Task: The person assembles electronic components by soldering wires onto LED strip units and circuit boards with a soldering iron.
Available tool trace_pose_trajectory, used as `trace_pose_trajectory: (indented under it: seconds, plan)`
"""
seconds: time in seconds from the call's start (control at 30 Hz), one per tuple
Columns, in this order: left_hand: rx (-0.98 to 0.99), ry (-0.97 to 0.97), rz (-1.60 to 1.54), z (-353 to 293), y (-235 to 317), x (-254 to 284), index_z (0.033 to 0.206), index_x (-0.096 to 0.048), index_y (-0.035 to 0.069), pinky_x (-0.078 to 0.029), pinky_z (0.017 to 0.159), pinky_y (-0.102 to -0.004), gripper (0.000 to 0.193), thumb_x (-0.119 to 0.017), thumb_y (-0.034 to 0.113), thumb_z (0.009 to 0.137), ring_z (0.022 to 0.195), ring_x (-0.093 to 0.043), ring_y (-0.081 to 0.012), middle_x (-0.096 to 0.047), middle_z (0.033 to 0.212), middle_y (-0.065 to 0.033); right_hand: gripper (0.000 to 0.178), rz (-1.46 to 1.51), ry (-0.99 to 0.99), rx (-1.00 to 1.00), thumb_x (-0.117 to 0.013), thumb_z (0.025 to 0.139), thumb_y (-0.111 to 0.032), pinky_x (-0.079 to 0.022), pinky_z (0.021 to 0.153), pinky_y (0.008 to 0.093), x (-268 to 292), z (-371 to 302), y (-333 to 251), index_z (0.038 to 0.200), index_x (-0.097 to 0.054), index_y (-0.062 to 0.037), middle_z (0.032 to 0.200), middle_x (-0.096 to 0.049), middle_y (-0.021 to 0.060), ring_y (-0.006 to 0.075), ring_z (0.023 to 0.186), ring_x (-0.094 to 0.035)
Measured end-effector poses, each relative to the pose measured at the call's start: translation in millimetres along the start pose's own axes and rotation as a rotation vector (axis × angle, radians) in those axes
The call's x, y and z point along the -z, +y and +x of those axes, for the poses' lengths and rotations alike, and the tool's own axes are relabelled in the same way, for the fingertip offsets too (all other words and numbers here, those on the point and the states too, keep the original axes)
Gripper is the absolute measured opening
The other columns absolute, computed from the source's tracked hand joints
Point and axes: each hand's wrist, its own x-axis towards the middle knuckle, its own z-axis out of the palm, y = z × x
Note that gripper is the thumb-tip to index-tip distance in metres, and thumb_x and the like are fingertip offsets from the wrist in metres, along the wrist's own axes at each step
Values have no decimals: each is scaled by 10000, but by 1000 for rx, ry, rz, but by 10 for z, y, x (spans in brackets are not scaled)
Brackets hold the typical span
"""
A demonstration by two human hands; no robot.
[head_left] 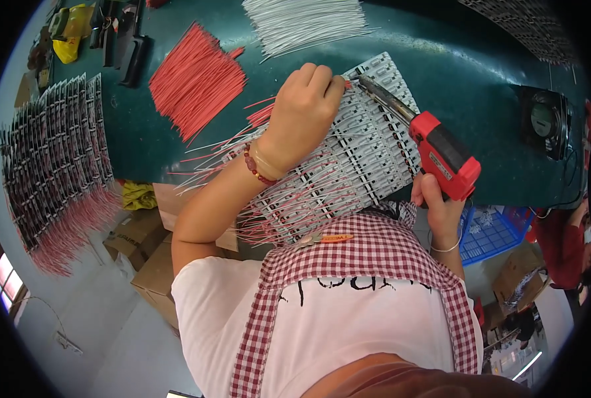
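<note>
My left hand is closed in a pinch over the far part of a sheet of small circuit boards. A bit of red wire shows at its fingertips, and more red wires stick out beside the wrist. My right hand is wrapped round the lower end of a red and black soldering gun. The gun's metal tip points up and left, close to my left fingertips. Rows of red and white wires trail off the nearer boards toward my body. My left palm is hidden.
Left of the boards lies a pile of red wires; white wires are heaped at the back. Wired boards stand stacked at the far left. A black device sits right. Below the table are a blue basket and cardboard boxes.
</note>
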Motion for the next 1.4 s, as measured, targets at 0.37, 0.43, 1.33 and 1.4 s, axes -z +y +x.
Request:
trace_pose_trajectory:
  seconds: [0.37, 0.43, 1.33, 1.4]
  plan:
    - [3, 11, 4, 1, 18, 2, 827, -624, 3, -449, 657, -324, 115, -654, 61, 733, 760, -506, -222, -479, 785, -79, 135, -290, 29, 155, -745, 843, -83, -446, 547, 245, 58, -6, 123, 936, -657, -37, 752, -635, 4, 92, 609, -571]
    - [2, 12, 7, 4, 24, 5, 826, -624, 3, -450, 661, -323, 113, -654, 59, 733, 761, -506, -222, -479, 785, -79, 147, -182, 11, 148, -665, 903, -136, -403, 517, 244, -7, -30, -6, 951, -628, -3, 683, -589, 21, 93, 560, -524]
    - [-23, 14, 26, -8, 43, 15, 835, -626, -8, -433, 647, -325, 96, -659, 72, 795, 734, -489, -214, -464, 770, -74, 333, -77, 41, 36, -793, 786, -56, -507, 688, 263, 90, -4, 72, 1082, -647, -10, 900, -678, 17, 106, 770, -621]
    - [-13, 16, 27, -10, 51, 23, 835, -628, -10, -431, 642, -324, 94, -659, 69, 795, 731, -490, -213, -464, 769, -73, 332, -74, 44, 36, -800, 780, -64, -508, 711, 267, 106, -1, 83, 1074, -654, -12, 908, -684, 17, 111, 798, -626]
